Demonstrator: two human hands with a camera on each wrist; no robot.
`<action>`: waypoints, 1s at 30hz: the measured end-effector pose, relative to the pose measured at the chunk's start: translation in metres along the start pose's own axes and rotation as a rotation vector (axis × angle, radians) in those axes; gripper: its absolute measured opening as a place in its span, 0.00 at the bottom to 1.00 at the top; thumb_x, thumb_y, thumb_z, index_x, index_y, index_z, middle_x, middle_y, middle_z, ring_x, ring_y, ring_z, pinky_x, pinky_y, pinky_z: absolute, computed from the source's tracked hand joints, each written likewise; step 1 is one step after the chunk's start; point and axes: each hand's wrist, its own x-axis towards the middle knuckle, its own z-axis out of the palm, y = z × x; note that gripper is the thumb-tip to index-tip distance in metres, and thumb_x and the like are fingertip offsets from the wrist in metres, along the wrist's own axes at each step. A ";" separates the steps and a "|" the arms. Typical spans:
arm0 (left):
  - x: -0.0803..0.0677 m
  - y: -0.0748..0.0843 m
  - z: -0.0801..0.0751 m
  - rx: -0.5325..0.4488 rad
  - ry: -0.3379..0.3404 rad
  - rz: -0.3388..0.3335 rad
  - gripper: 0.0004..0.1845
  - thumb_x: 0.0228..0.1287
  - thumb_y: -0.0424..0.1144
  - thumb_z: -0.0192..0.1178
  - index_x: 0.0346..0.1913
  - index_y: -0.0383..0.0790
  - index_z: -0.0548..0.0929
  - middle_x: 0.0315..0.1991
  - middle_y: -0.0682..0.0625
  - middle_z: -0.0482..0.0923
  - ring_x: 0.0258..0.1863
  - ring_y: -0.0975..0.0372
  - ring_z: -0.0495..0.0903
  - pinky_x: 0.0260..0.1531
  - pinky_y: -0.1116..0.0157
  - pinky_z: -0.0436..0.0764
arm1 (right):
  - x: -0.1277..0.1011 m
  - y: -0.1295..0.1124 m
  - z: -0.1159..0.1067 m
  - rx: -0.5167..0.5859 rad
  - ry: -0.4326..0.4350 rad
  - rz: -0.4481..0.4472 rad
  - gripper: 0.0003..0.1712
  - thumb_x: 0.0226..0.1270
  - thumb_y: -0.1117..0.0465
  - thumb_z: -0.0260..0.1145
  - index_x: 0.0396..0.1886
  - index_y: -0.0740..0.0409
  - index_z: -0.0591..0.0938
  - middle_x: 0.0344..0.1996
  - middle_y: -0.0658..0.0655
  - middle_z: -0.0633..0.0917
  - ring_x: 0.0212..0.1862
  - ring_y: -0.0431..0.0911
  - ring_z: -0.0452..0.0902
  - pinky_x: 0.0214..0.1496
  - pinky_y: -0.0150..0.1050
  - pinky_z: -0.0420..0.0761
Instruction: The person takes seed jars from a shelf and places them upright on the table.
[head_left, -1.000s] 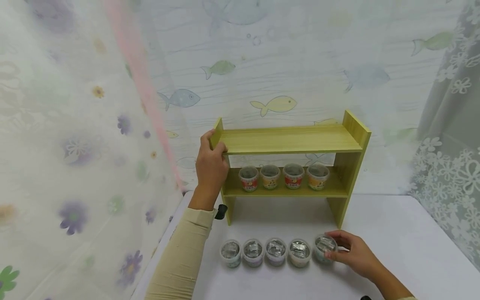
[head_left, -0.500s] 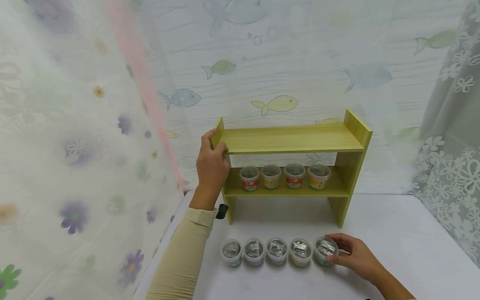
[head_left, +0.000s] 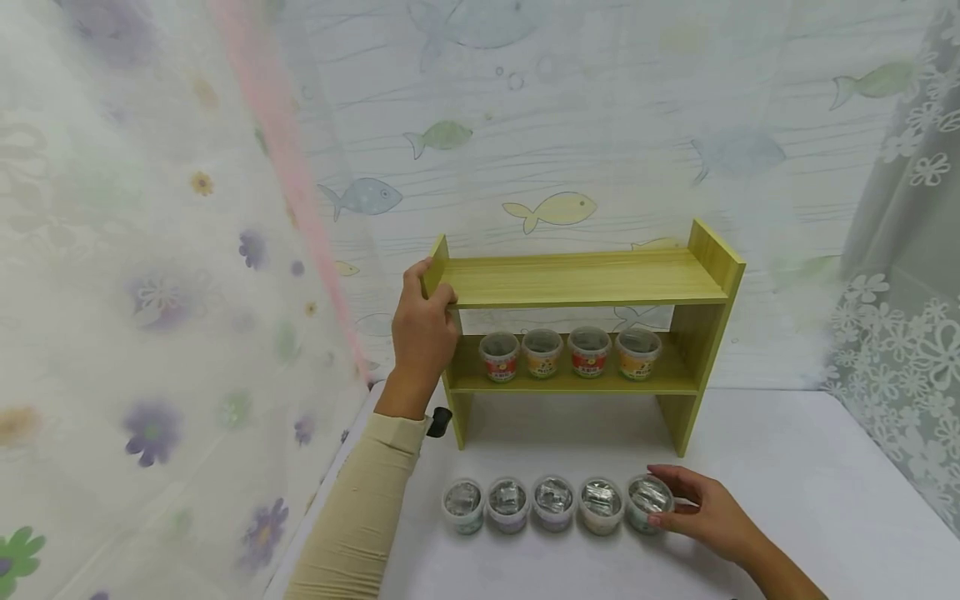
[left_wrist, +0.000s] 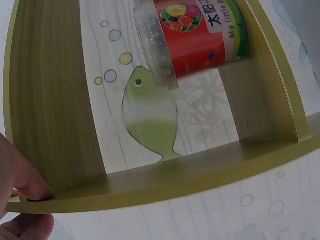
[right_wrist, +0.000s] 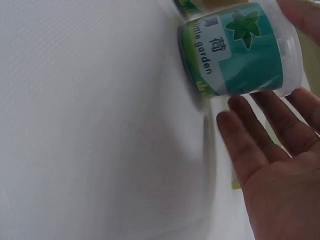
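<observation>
A yellow-green wooden shelf [head_left: 577, 279] stands on the table, and my left hand [head_left: 424, 329] grips the upper part of its left side panel. In the left wrist view, finger and thumb pinch the panel's edge. My right hand [head_left: 708, 512] holds the rightmost small plastic cup [head_left: 649, 497] of a front row, thumb at the near side and fingers at the far side. The right wrist view shows this cup's teal label [right_wrist: 255, 55] with a green leaf and "little garden" lettering; its base appears to be on the table. Foil-like packets show through the lids.
Several similar cups [head_left: 553, 500] line up left of the held one. On the middle shelf board [head_left: 577, 385] stand several cups with red and orange labels, one a red-labelled cup [head_left: 588, 354]. A fish-print curtain [head_left: 570, 125] hangs behind, and a flower-print curtain [head_left: 187, 333] at left.
The rightmost cup has shifted slightly left, closer to the row, with my right hand around it. My left hand stays on the shelf's side panel.
</observation>
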 end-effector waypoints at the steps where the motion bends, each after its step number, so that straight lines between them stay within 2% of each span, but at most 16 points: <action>1: 0.000 -0.001 -0.001 0.002 -0.007 0.008 0.14 0.58 0.21 0.55 0.36 0.40 0.86 0.67 0.35 0.71 0.48 0.44 0.84 0.38 0.51 0.87 | 0.001 -0.001 0.000 -0.023 0.018 -0.006 0.39 0.60 0.60 0.79 0.68 0.68 0.75 0.62 0.71 0.81 0.56 0.28 0.79 0.53 0.29 0.83; 5: 0.000 -0.004 -0.004 0.008 -0.043 0.036 0.15 0.59 0.20 0.54 0.37 0.42 0.85 0.68 0.35 0.70 0.45 0.43 0.84 0.31 0.52 0.85 | 0.007 -0.010 -0.002 -0.117 0.081 -0.024 0.37 0.61 0.57 0.79 0.67 0.62 0.77 0.61 0.67 0.83 0.58 0.37 0.82 0.53 0.32 0.85; 8: -0.001 -0.008 -0.008 0.019 -0.055 0.063 0.16 0.58 0.19 0.54 0.37 0.42 0.85 0.68 0.34 0.70 0.51 0.42 0.82 0.33 0.51 0.86 | 0.012 -0.017 -0.003 -0.152 0.104 -0.019 0.32 0.63 0.55 0.78 0.65 0.58 0.79 0.61 0.64 0.84 0.59 0.40 0.82 0.54 0.35 0.86; 10: -0.001 -0.010 -0.011 0.028 -0.056 0.089 0.15 0.58 0.19 0.55 0.37 0.41 0.85 0.67 0.33 0.71 0.58 0.41 0.79 0.42 0.50 0.87 | 0.015 -0.022 -0.003 -0.160 0.111 -0.024 0.30 0.63 0.54 0.78 0.63 0.56 0.81 0.60 0.63 0.84 0.58 0.37 0.82 0.54 0.38 0.86; 13: 0.001 -0.012 -0.015 0.055 -0.056 0.141 0.13 0.59 0.20 0.56 0.36 0.40 0.86 0.66 0.32 0.73 0.65 0.40 0.74 0.56 0.47 0.83 | 0.017 -0.027 -0.004 -0.175 0.126 -0.062 0.27 0.63 0.55 0.78 0.60 0.54 0.82 0.58 0.60 0.86 0.56 0.31 0.80 0.54 0.38 0.86; 17: 0.003 -0.013 -0.018 0.124 -0.056 0.205 0.11 0.62 0.23 0.56 0.36 0.40 0.86 0.66 0.35 0.76 0.70 0.42 0.71 0.65 0.46 0.76 | 0.020 -0.032 -0.006 -0.204 0.163 -0.116 0.23 0.61 0.57 0.79 0.56 0.52 0.84 0.54 0.53 0.87 0.54 0.27 0.80 0.52 0.37 0.86; 20: 0.005 -0.012 -0.019 0.188 -0.033 0.266 0.10 0.62 0.24 0.57 0.35 0.41 0.86 0.65 0.40 0.80 0.71 0.45 0.72 0.66 0.46 0.74 | 0.024 -0.036 -0.008 -0.236 0.193 -0.149 0.21 0.62 0.57 0.79 0.54 0.51 0.85 0.54 0.52 0.87 0.54 0.27 0.80 0.52 0.38 0.87; 24: 0.006 -0.010 -0.019 0.251 0.003 0.348 0.10 0.65 0.25 0.61 0.37 0.42 0.89 0.58 0.45 0.86 0.67 0.49 0.77 0.65 0.47 0.75 | 0.031 -0.043 -0.013 -0.272 0.235 -0.178 0.19 0.62 0.57 0.79 0.52 0.49 0.86 0.54 0.55 0.86 0.54 0.26 0.78 0.52 0.35 0.86; 28: 0.007 -0.004 -0.019 0.257 0.009 0.376 0.09 0.66 0.26 0.63 0.40 0.43 0.89 0.54 0.46 0.88 0.63 0.51 0.81 0.64 0.46 0.76 | 0.038 -0.055 -0.018 -0.289 0.298 -0.214 0.18 0.61 0.59 0.79 0.50 0.49 0.86 0.53 0.54 0.86 0.53 0.23 0.77 0.51 0.27 0.83; 30: 0.008 -0.002 -0.019 0.253 -0.008 0.384 0.10 0.67 0.26 0.62 0.41 0.43 0.88 0.53 0.46 0.88 0.61 0.52 0.83 0.63 0.45 0.77 | 0.042 -0.061 -0.020 -0.293 0.333 -0.244 0.19 0.61 0.62 0.79 0.50 0.51 0.86 0.53 0.54 0.86 0.53 0.24 0.78 0.52 0.24 0.82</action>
